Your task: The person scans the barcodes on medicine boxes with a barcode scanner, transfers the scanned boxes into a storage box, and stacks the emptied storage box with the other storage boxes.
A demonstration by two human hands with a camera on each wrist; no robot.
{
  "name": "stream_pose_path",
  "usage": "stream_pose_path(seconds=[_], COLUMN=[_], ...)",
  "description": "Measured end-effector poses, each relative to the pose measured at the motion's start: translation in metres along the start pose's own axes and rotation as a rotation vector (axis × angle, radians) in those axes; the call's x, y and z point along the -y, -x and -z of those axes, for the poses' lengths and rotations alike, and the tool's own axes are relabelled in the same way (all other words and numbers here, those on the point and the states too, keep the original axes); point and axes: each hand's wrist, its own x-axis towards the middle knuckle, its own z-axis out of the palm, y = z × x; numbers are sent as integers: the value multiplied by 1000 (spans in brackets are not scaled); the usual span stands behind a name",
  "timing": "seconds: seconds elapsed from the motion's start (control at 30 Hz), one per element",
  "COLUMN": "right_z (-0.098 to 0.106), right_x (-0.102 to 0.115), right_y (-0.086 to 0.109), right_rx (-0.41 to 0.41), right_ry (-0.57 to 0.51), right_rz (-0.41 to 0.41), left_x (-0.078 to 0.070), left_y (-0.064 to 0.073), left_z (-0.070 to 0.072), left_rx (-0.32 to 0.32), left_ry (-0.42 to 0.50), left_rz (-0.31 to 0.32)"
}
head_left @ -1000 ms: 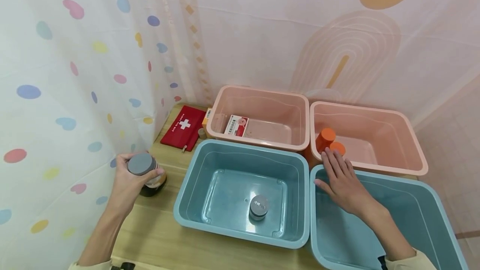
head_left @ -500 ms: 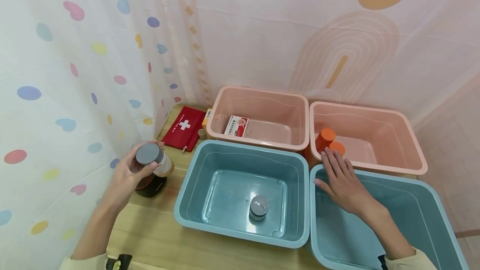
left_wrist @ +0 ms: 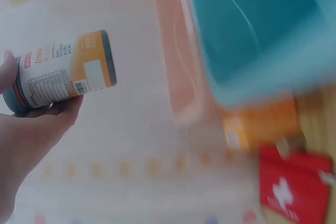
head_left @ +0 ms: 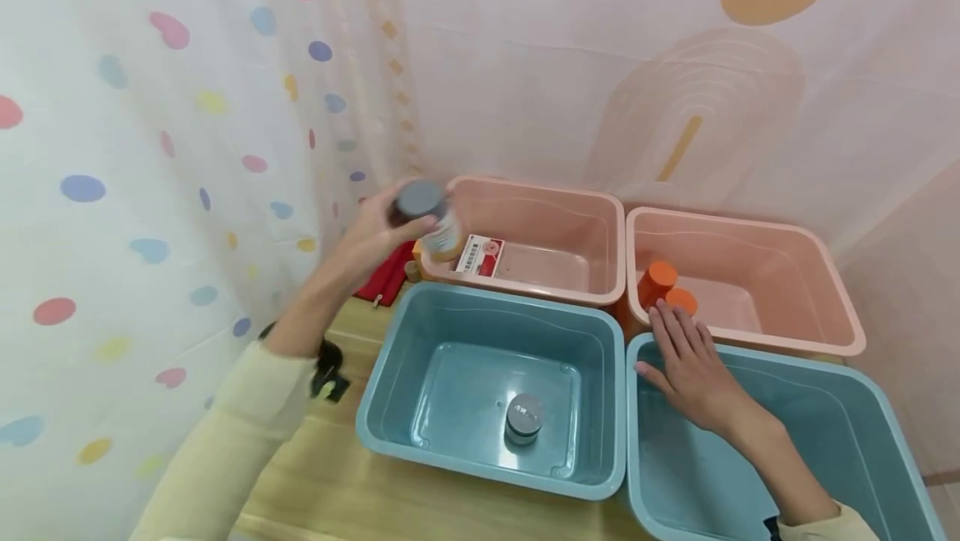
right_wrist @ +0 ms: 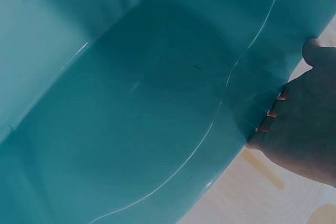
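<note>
My left hand [head_left: 367, 232] grips a supplement bottle [head_left: 444, 234] with a dark grey lid, raised above the left edge of the rear left pink bin [head_left: 551, 295]. In the left wrist view the bottle [left_wrist: 65, 72] shows a white and orange label with a barcode. My right hand [head_left: 693, 374] rests with straight fingers at the far rim of the front right blue bin [head_left: 750, 474]. Its fingertips reach the front rim of the rear right pink bin [head_left: 780, 337], beside two orange caps [head_left: 661, 274]. In the right wrist view the hand [right_wrist: 302, 111] lies over the blue rim.
A small grey-lidded jar [head_left: 523, 418] stands in the front left blue bin [head_left: 487, 478]. Inside the rear left pink bin lies a white and red medicine box [head_left: 480, 256]. A red first aid pouch [left_wrist: 296, 184] and an orange box [left_wrist: 265, 121] sit left of the bins on the wooden table.
My left hand has lifted the bottle from the table's left side and carried it right and away, towards the rear left pink bin. A dark jar seen there is now hidden. The right hand stays put.
</note>
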Motion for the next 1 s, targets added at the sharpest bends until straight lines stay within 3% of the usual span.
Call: stream_pose_path(seconds=[0.1,0.17,0.3,0.4,0.57,0.73,0.83,1.0], right_z=[-2,-3,-4,-2,0,-1,-1,-1], right_x=[-4,-6,-4,0,6,11,13,13], right_y=[2,4,6,6,9,12,13,16], right_rx=[-16,-27,-44,-36,-14,5,7,-2], right_ry=[4,-3,0,12,6,-2,4,11], right_rz=[4,14,26,16,-3,-7,-8,-9], left_x=[-12,-18,-23,-25,-32,-42,-45,-51], left_y=[-39,-59,-90,-107,-124,-134,-140,-149], left_z=[-36,-62,-110,-143,-190,-223,-239,-267], left_rx=[65,89,196,312,396,482,551,591], left_ry=[66,59,43,99,148,200,135,-41], left_rz=[11,19,-10,-48,-40,-13,-50,-129])
